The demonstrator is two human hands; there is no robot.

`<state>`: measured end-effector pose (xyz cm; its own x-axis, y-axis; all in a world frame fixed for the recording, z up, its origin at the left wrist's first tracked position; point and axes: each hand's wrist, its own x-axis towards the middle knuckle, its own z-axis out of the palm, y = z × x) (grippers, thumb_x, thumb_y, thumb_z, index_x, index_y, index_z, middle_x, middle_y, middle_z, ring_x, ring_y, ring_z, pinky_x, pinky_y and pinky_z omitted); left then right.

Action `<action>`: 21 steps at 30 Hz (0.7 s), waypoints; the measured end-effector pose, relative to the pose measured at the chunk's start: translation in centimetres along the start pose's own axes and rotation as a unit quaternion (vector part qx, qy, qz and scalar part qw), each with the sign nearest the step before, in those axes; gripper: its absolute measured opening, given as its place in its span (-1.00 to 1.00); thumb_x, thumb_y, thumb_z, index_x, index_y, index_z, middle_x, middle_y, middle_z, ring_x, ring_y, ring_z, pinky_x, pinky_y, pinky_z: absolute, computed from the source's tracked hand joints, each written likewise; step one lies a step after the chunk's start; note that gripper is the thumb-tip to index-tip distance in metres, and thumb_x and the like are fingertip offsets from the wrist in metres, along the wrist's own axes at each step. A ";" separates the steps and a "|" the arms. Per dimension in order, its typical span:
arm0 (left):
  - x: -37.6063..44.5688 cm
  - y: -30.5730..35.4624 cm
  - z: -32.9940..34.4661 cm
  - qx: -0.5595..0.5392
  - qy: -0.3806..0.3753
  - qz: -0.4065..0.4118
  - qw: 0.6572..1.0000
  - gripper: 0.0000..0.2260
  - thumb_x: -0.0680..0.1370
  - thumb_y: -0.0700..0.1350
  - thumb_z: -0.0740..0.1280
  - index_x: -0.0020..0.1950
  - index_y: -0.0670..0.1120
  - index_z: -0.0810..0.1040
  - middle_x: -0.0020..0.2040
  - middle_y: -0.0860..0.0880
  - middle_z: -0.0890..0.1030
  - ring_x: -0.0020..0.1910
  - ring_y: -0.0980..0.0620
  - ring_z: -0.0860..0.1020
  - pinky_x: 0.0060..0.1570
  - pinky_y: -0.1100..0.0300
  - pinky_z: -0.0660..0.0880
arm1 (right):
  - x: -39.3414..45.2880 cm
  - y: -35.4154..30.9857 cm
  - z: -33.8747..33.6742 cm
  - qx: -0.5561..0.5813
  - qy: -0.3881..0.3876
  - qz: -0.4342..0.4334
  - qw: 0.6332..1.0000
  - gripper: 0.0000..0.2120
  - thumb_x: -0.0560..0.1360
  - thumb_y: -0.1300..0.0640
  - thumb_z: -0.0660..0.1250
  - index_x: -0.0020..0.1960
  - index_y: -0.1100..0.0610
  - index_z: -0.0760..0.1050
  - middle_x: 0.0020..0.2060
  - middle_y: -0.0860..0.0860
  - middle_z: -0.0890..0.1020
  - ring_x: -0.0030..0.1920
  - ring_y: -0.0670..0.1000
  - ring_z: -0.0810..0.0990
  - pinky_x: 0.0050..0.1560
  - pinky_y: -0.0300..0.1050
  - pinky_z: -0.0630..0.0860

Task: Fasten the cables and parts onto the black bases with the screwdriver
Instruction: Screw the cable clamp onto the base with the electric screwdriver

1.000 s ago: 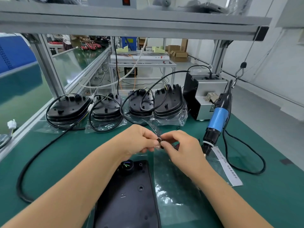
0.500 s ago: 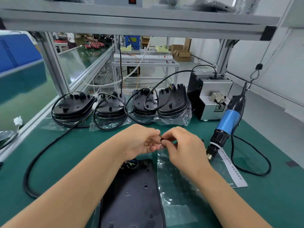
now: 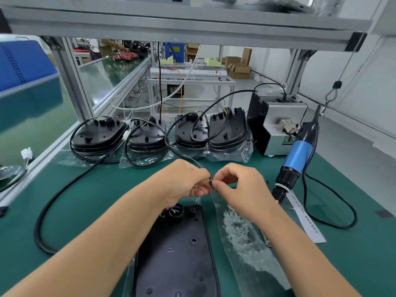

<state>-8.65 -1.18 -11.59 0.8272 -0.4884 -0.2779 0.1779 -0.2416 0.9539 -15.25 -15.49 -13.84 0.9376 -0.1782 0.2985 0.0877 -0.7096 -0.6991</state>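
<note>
A black base (image 3: 177, 249) lies flat on the green mat in front of me, with a round socket holding coloured wires (image 3: 175, 211) at its far end. Above it my left hand (image 3: 184, 181) and my right hand (image 3: 240, 187) meet, fingertips pinching a small black part (image 3: 211, 182) and the top of a clear plastic bag (image 3: 242, 232) that trails down to the right. A thick black cable (image 3: 62, 194) curves across the mat at left. The blue electric screwdriver (image 3: 296, 159) hangs from a hook at right, untouched.
Several black bases with cables in clear bags (image 3: 162, 136) line the back of the mat. A grey screw feeder box (image 3: 276, 125) stands at back right. A white paper strip (image 3: 304, 217) lies under the screwdriver's cord (image 3: 334, 211). An aluminium frame rail (image 3: 42, 155) borders the left.
The hands stay together over the base, still working the small part at the bag's top. The view has shifted slightly, so the screwdriver sits further right.
</note>
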 end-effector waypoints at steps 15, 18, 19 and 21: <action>0.4 -0.1 0.4 0.037 0.031 -0.003 0.999 -0.79 0.53 -0.24 0.27 -0.27 -0.23 0.61 -0.46 -0.02 0.61 -0.47 0.12 0.50 -0.41 0.33 0.44 | -0.3 -0.5 0.7 -0.087 0.039 -0.039 0.995 -0.90 0.47 0.12 0.39 -0.20 -0.04 0.53 -0.18 -0.16 0.53 -0.15 -0.08 0.56 -0.09 0.03 0.57; 0.4 -0.1 0.2 0.058 0.029 0.001 0.998 -0.77 0.52 -0.23 0.27 -0.33 -0.19 0.61 -0.47 0.00 0.61 -0.44 0.11 0.50 -0.40 0.31 0.43 | -0.5 -0.5 0.7 -0.072 0.027 -0.030 0.997 -0.88 0.48 0.12 0.37 -0.21 -0.05 0.50 -0.16 -0.17 0.51 -0.12 -0.08 0.55 -0.06 0.04 0.56; 0.5 -0.1 0.2 0.064 0.029 0.003 0.998 -0.75 0.51 -0.23 0.27 -0.35 -0.17 0.60 -0.47 0.01 0.61 -0.43 0.10 0.50 -0.39 0.31 0.43 | -0.5 -0.6 0.7 -0.068 0.023 -0.030 0.997 -0.88 0.48 0.12 0.37 -0.21 -0.04 0.49 -0.15 -0.16 0.51 -0.10 -0.08 0.54 -0.06 0.03 0.56; 0.5 -0.1 0.0 0.083 0.028 0.014 0.996 -0.72 0.51 -0.21 0.27 -0.39 -0.13 0.61 -0.44 0.02 0.64 -0.42 0.12 0.49 -0.38 0.29 0.41 | -0.7 -0.6 0.6 -0.036 0.016 -0.024 0.999 -0.87 0.48 0.14 0.36 -0.22 -0.03 0.49 -0.15 -0.16 0.52 -0.10 -0.13 0.54 -0.07 -0.12 0.54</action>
<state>-8.23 -1.38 -11.82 0.8595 -0.4508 -0.2410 0.0682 -0.3661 0.9281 -15.82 -14.52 -13.98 0.9214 -0.1641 0.3522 0.1066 -0.7648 -0.6354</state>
